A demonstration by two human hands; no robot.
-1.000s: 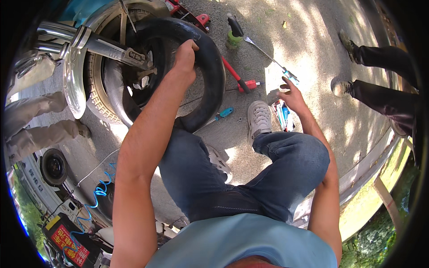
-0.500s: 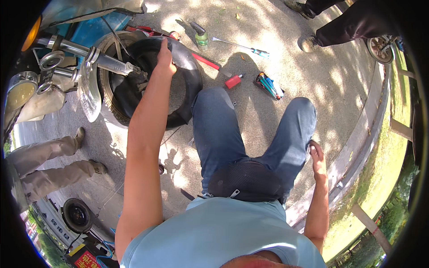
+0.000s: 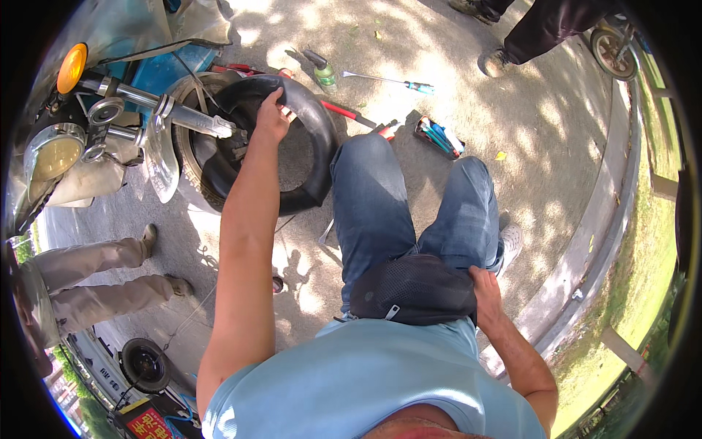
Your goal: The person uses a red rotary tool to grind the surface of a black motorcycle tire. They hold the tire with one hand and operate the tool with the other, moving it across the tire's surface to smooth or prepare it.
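My left hand [image 3: 273, 121] reaches up and grips the inner edge of a black rubber inner tube [image 3: 322, 157], its thumb on top of the rubber. The tube is puffed out into a ring and leans over the front wheel's tire [image 3: 189, 179], part of it inside the tire. The wheel is still on the metal fork [image 3: 194, 113] of a vehicle at the left. My right hand [image 3: 488, 294] is at my right hip, against the side of a black mesh waist pouch [image 3: 413, 290]. Its fingertips are hidden there.
Beyond my knees lie a red-handled tool [image 3: 340, 111], a green bottle [image 3: 325, 75], a long screwdriver [image 3: 387, 80] and a small box of tools [image 3: 439, 137]. People stand at the left [image 3: 110, 274] and far right [image 3: 541, 36]. A curb [image 3: 596, 241] borders grass.
My right hand has moved from beside my right knee back to my hip. My left hand has shifted slightly down with the inner tube in its grip. My right knee has swung inward.
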